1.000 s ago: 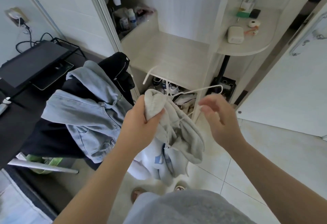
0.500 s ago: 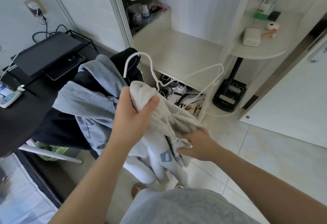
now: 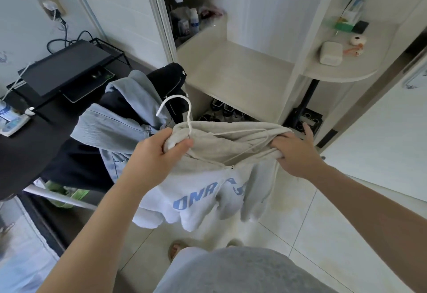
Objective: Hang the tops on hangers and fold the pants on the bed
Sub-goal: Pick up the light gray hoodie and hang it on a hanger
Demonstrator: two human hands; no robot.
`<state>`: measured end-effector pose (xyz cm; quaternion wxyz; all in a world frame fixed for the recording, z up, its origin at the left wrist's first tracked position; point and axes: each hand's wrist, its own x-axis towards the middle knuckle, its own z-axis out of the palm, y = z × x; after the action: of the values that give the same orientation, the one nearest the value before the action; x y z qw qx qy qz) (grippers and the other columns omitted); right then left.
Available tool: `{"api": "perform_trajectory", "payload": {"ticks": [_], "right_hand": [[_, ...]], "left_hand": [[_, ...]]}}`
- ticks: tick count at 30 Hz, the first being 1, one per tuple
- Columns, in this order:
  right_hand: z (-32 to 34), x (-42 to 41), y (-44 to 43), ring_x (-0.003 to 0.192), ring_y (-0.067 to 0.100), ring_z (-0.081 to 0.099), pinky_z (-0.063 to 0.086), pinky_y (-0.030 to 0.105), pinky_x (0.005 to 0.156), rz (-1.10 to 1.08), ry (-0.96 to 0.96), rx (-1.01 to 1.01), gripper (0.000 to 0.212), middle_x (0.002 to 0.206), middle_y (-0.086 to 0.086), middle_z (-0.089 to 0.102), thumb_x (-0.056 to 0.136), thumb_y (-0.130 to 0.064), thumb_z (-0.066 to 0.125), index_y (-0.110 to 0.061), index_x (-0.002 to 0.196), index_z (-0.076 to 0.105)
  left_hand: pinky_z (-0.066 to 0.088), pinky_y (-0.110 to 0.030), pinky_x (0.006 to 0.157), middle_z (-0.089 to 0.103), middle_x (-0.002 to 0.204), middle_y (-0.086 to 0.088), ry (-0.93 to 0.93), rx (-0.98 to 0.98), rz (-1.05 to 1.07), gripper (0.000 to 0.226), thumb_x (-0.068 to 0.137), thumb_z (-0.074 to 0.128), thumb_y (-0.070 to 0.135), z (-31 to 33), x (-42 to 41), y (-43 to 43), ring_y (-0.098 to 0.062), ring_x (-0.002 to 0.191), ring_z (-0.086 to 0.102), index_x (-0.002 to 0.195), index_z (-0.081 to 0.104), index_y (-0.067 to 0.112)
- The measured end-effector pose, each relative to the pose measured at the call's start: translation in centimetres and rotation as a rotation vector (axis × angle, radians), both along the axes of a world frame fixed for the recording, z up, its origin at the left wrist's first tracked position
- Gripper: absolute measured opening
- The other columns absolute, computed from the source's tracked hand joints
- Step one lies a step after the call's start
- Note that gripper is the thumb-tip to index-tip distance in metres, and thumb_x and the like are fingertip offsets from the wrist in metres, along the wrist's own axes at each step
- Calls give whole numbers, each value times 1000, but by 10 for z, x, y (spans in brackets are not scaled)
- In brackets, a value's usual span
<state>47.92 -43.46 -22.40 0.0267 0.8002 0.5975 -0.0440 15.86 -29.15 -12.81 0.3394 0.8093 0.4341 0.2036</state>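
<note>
This top is nearly hung. My left hand grips the cream hoodie at the hanger neck, and my right hand clutches its far shoulder, before the wardrobe. Jeans and dark clothes still wait, piled. A moment ago the hanger's arm was bare and my right hand was lower.

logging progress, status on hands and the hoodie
Left hand grips hoodie by the hanger hook. Right hand grips its other shoulder. Jeans pile close on left.

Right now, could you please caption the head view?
Left hand and right hand grip a cream hoodie on a white hanger.
</note>
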Motion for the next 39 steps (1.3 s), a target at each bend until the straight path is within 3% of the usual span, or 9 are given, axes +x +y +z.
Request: {"api": "perform_trajectory", "payload": {"ticks": [3,6,10,14,16,21,29,33,39], "right_hand": [[9,1,4,136,11,39,-6,62,119,-30,53,25,17,120,-18,59,95,-24,49,-29,106,61],[15,3,8,140,8,32,-7,61,119,-36,167,28,15,124,-22,54,96,-25,52,-33,106,61],[25,10,13,131,8,39,-5,53,121,-80,348,85,29,104,-28,52,94,-26,59,-45,75,49],[30,15,14,136,7,35,0,56,119,-26,270,27,20,118,-25,51,95,-33,55,-48,88,45],[31,14,12,136,6,35,-1,55,119,-10,262,11,23,116,-27,47,96,-33,54,-50,82,45],[30,17,9,138,0,30,-7,51,118,30,244,58,25,123,-33,46,96,-36,54,-46,118,60],[34,7,10,137,3,33,-7,52,118,40,251,76,14,113,-35,44,95,-33,59,-40,106,64],[33,3,10,141,4,32,-4,54,119,42,219,39,6,133,-27,53,96,-36,57,-42,96,55],[38,0,11,133,5,38,-3,55,119,26,192,23,7,117,-26,57,96,-35,55,-36,90,59]], "left_hand": [[32,-17,51,39,60,8,-77,-82,-79,43,89,62,57,6,-5,5,-5,54,37,74,54,18],[34,-19,57,40,65,-6,-216,-109,-176,48,87,57,59,13,-9,6,-10,59,39,78,61,12],[33,-23,59,37,65,-13,-344,-139,-188,58,91,54,51,17,-11,4,-16,61,36,73,49,-4],[31,-16,53,36,58,12,-215,-106,-163,42,90,56,56,13,-8,9,-7,54,34,61,45,27],[31,-16,52,40,57,11,-179,-76,-117,41,93,59,54,7,-6,11,-6,53,36,65,53,26],[35,-15,52,44,60,6,-231,-61,70,38,96,62,45,-4,-4,13,-6,56,41,73,60,15],[32,-18,53,38,66,-5,-297,-59,114,53,96,64,41,6,-8,16,-12,61,37,74,48,-5],[31,-20,55,36,65,-5,-340,-66,120,52,98,63,37,10,-11,16,-11,61,36,70,43,-2],[32,-17,48,45,56,-1,-17,80,51,46,90,62,55,-1,-12,15,-7,51,39,69,55,15]]}}
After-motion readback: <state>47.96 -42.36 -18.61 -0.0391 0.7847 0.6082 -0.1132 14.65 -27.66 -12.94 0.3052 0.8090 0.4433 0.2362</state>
